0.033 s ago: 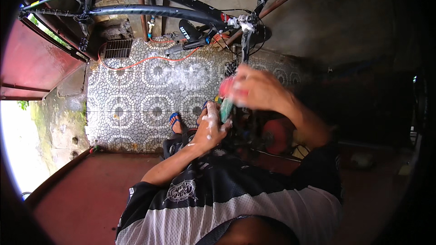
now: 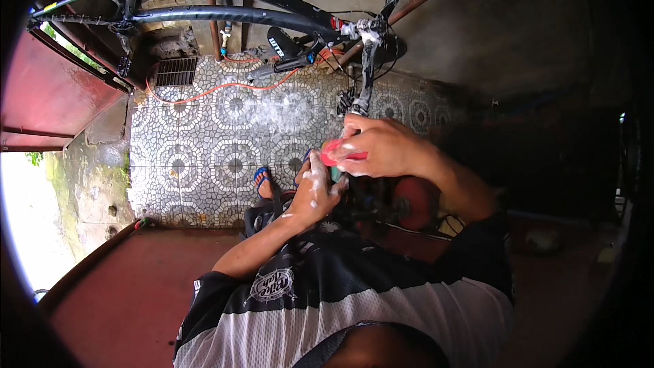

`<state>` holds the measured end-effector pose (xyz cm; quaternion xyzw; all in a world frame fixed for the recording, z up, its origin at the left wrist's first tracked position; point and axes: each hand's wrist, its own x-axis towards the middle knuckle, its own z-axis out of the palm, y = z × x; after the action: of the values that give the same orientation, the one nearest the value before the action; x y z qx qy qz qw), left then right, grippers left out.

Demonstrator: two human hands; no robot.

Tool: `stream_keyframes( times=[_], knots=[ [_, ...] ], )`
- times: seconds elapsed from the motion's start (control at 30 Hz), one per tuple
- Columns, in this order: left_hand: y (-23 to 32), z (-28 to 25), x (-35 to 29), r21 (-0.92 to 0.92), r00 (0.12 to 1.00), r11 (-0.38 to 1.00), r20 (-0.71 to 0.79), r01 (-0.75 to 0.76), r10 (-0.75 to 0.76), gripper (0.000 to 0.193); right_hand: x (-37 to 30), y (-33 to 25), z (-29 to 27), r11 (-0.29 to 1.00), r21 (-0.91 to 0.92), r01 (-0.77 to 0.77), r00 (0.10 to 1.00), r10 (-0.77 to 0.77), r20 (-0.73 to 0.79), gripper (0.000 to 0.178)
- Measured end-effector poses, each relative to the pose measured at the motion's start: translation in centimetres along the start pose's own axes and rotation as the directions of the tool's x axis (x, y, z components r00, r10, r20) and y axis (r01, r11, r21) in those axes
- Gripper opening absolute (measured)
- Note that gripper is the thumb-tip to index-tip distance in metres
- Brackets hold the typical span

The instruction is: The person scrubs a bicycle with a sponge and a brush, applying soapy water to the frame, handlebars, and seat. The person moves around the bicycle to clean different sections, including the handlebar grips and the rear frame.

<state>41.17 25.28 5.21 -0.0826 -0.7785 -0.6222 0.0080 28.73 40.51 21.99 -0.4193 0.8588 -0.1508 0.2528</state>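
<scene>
A black bicycle frame (image 2: 225, 16) hangs across the top of the view, and its handlebar (image 2: 367, 80) reaches down toward me. White suds cling to the stem and bar. Around the soapy green handlebar grip (image 2: 336, 174) at the near end, my left hand (image 2: 315, 194) is closed, with foam on its fingers. My right hand (image 2: 388, 148) pinches a red scrubber (image 2: 332, 153), pressed on the bar just above my left hand. Whether it is a brush or a sponge I cannot tell. Part of the grip is hidden behind the hands.
A detached saddle on its seatpost (image 2: 286, 48) is below the frame. An orange hose (image 2: 225, 87) crosses the patterned tile floor (image 2: 204, 136), near a drain grate (image 2: 176, 72) and foam (image 2: 276, 112). A red round object (image 2: 415, 203) stands right of my hands. Red metal panel (image 2: 75, 95) at left.
My right hand and the red scrubber have moved down along the bar toward my left hand, covering more of the green grip. My left hand has stayed in place.
</scene>
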Motion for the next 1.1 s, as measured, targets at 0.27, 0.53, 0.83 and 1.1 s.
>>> stream_keyframes(
  times=[0.27, 0.53, 0.83, 1.1],
  knots=[
    [-0.6, 1.6, 2.1, -0.186, 0.998, 0.980, 0.017, 0.069, -0.068, 0.055, -0.8, 1.7, -0.4, 1.000, 0.010, -0.009, 0.997, 0.009, -0.076, 0.021],
    [-0.9, 4.9, 4.4, -0.128, 0.978, 0.971, 0.084, 0.201, -0.191, 0.057, -2.7, 6.1, -0.2, 0.984, 0.016, -0.176, 0.961, 0.175, -0.214, 0.021],
    [-2.0, 8.2, 6.3, -0.130, 0.989, 0.980, 0.020, 0.150, -0.148, 0.051, -4.1, 11.3, 1.3, 0.941, -0.168, -0.293, 0.878, 0.195, -0.438, 0.019],
    [-3.3, 9.9, 7.1, -0.123, 0.986, 0.980, -0.037, 0.155, -0.160, 0.052, -4.6, 14.1, 3.6, 0.994, -0.060, -0.086, 0.834, 0.039, -0.550, 0.017]
  ],
)
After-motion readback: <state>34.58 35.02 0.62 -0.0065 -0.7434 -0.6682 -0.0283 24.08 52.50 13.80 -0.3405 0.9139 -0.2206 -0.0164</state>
